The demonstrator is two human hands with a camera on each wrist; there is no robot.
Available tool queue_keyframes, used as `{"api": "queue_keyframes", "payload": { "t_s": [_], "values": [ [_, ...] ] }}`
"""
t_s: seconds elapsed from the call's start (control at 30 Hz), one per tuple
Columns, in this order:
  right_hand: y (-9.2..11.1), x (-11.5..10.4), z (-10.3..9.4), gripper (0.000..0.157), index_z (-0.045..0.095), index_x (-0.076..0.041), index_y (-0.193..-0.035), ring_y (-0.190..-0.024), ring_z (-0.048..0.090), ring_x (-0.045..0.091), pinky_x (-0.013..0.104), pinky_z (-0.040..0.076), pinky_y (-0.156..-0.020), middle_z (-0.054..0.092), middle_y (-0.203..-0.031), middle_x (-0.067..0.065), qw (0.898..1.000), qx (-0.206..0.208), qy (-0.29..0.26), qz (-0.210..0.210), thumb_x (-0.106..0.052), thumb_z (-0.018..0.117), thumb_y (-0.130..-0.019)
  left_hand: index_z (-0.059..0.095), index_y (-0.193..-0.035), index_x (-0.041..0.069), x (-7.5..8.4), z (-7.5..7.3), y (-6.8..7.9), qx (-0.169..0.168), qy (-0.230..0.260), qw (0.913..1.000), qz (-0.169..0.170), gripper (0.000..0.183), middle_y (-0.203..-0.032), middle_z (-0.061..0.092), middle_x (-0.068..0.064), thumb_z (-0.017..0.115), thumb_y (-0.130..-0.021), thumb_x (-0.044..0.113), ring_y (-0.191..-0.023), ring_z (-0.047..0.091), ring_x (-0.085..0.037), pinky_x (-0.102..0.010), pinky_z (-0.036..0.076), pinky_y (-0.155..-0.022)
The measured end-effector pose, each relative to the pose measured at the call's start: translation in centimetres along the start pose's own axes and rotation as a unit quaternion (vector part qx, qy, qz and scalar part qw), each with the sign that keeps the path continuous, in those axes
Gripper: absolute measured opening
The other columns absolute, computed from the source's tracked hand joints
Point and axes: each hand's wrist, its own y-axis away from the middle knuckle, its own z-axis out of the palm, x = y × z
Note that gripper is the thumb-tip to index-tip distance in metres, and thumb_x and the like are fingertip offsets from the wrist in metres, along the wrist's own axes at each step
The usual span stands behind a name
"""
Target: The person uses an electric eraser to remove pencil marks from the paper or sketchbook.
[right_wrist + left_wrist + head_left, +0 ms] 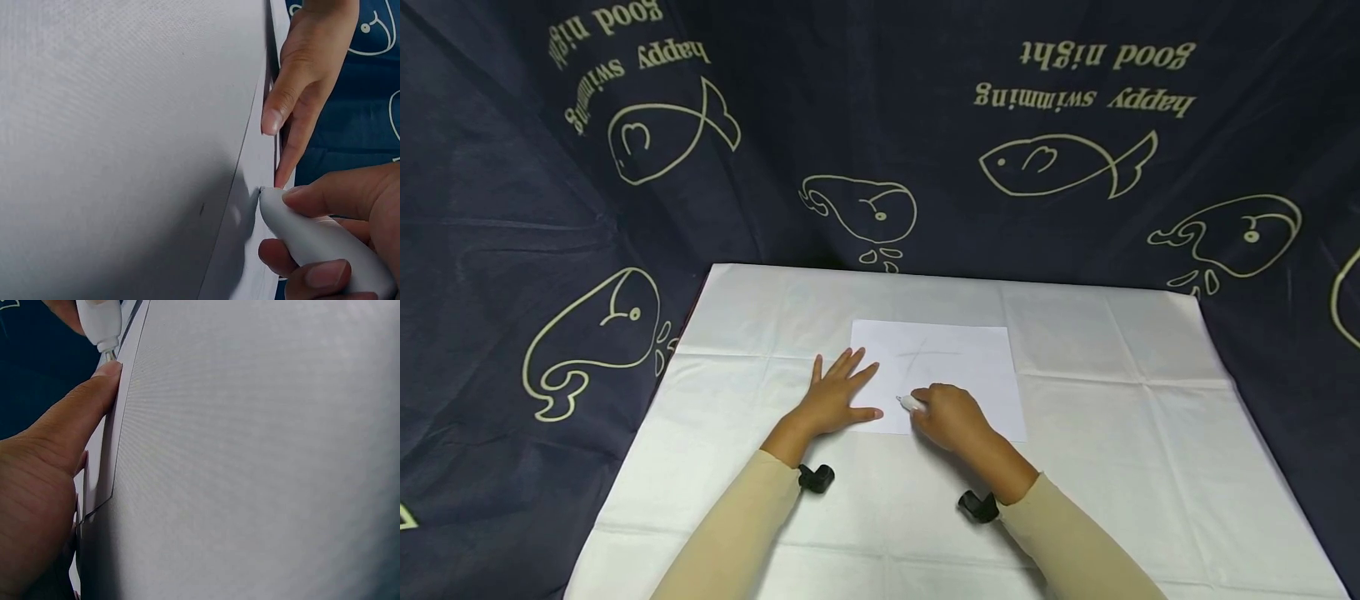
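Note:
A sheet of white paper [985,375] lies on the white-covered table, with faint grey crossing strokes [927,353] on its upper middle. My left hand [835,400] is spread flat over the paper's left side, fingers apart, thumb near the lower edge. In my right hand [951,417] is a white, thick-bodied correction pen [312,237], gripped between thumb and curled fingers. Its narrow tip points left and down at the paper's lower part, close to the left thumb [94,394]. Whether the tip touches the paper is hard to tell.
White cloth [1097,450] with fold creases covers the table around the paper. Behind and beside it hangs a dark blue curtain [940,108] printed with fish and lettering. Small black devices [977,506] sit at both wrists.

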Motion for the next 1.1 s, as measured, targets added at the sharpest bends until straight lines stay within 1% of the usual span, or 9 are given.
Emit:
{"api": "queue_keyframes", "payload": {
  "t_s": [0.1,0.2,0.37,0.6,0.77,0.97,1.1],
  "values": [
    [0.0,0.0,-0.12,0.033,0.075,-0.007,-0.12,-0.099,0.073,0.035,0.049,0.059,-0.083,0.076,-0.107,0.016,1.0,0.007,0.004,0.001,-0.019,0.072,-0.089,0.03,-0.161,0.025,-0.03,0.04,-0.08,-0.004,-0.006,1.0,-0.003,0.087,-0.172,0.011,-0.005,0.064,-0.09,0.063,-0.161,0.004,-0.027,-0.067,-0.007,-0.123],
    [-0.11,-0.01,-0.05,0.033,0.075,-0.007,-0.12,-0.096,0.073,0.035,0.049,0.059,-0.081,0.076,-0.105,0.016,1.0,0.017,0.002,0.001,-0.018,0.072,-0.09,0.032,-0.16,0.024,0.01,0.03,-0.06,0.0,-0.002,1.0,0.0,0.086,-0.172,0.013,-0.006,0.065,-0.09,0.062,-0.16,0.005,-0.028,-0.068,-0.006,-0.122],
    [0.0,0.05,0.09,0.033,0.074,-0.008,-0.121,-0.098,0.073,0.035,0.049,0.059,-0.083,0.075,-0.107,0.016,1.0,0.01,0.003,0.0,-0.02,0.071,-0.09,0.036,-0.159,0.023,0.06,0.02,0.0,0.007,0.004,1.0,0.004,0.084,-0.171,0.017,-0.008,0.067,-0.09,0.06,-0.16,0.008,-0.03,-0.07,-0.005,-0.122],
    [0.09,0.22,0.07,0.031,0.076,-0.006,-0.118,-0.089,0.073,0.034,0.048,0.058,-0.076,0.075,-0.099,0.016,0.999,0.038,0.004,-0.004,-0.017,0.073,-0.088,0.031,-0.16,0.025,-0.09,0.14,-0.08,-0.005,-0.006,1.0,-0.002,0.086,-0.172,0.012,-0.005,0.064,-0.09,0.063,-0.161,0.004,-0.027,-0.068,-0.007,-0.122],
    [0.11,0.13,0.05,0.033,0.075,-0.006,-0.12,-0.093,0.073,0.035,0.049,0.059,-0.08,0.075,-0.103,0.017,1.0,0.02,-0.002,-0.006,-0.018,0.072,-0.09,0.031,-0.16,0.025,-0.18,0.21,-0.06,-0.003,-0.003,1.0,-0.002,0.087,-0.172,0.012,-0.005,0.065,-0.09,0.063,-0.161,0.004,-0.027,-0.068,-0.008,-0.122],
    [0.09,0.13,0.01,0.031,0.076,-0.005,-0.117,-0.09,0.073,0.035,0.048,0.059,-0.076,0.075,-0.1,0.017,0.999,0.035,0.004,-0.003,-0.017,0.073,-0.088,0.031,-0.161,0.025,-0.27,0.26,-0.05,-0.005,-0.006,1.0,-0.001,0.087,-0.172,0.012,-0.005,0.064,-0.09,0.063,-0.161,0.004,-0.027,-0.068,-0.008,-0.122],
    [-0.04,0.02,0.2,0.033,0.074,-0.005,-0.12,-0.092,0.073,0.034,0.048,0.059,-0.078,0.075,-0.103,0.017,1.0,0.022,0.002,-0.01,-0.019,0.071,-0.091,0.03,-0.161,0.026,-0.24,0.25,-0.09,-0.008,-0.011,0.9999,-0.004,0.088,-0.172,0.011,-0.004,0.063,-0.09,0.065,-0.161,0.003,-0.026,-0.067,-0.008,-0.123]
  ]
}}
